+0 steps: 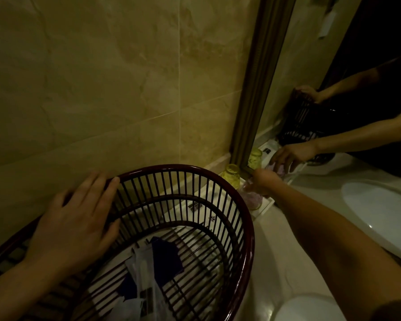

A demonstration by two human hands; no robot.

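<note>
- While the left hand (74, 218) lies flat on the dark red slatted basket (248, 228), steadying its rim, the basket fills the counter's (271, 251) left side.
- Right hand (263, 181) grips the pale purple jar (252, 201) on the white tray (267, 203) at the counter's back edge; best lifted straight up, clear of the yellow jar (232, 176) just beside.
- No label is readable.

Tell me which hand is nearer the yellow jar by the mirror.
Right. The right hand grips the purple jar just beside the yellow jar; the left hand rests on the basket rim, well off to its left.
</note>
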